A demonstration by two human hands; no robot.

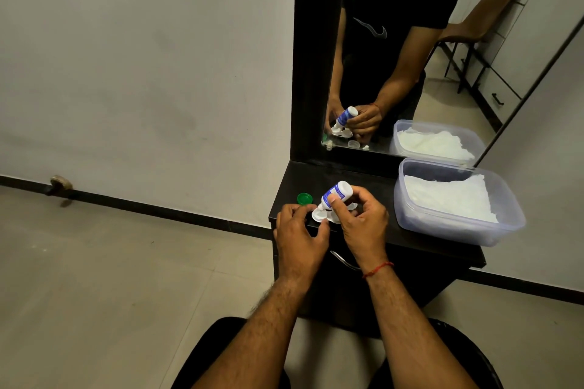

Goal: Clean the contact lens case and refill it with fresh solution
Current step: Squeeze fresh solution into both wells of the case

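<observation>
My right hand grips a small white solution bottle with a blue label, tipped nozzle-down to the left. Its tip sits over the left well of a white contact lens case resting on the black dresser top. My left hand pinches the left end of the case between thumb and fingers. A green cap lies on the dresser just behind my left hand. The right half of the case is mostly hidden behind my right hand.
A clear plastic tub holding white tissue stands at the right of the dresser. A black-framed mirror rises behind it, reflecting my hands and a chair. A drawer handle shows below the dresser edge. Tiled floor lies to the left.
</observation>
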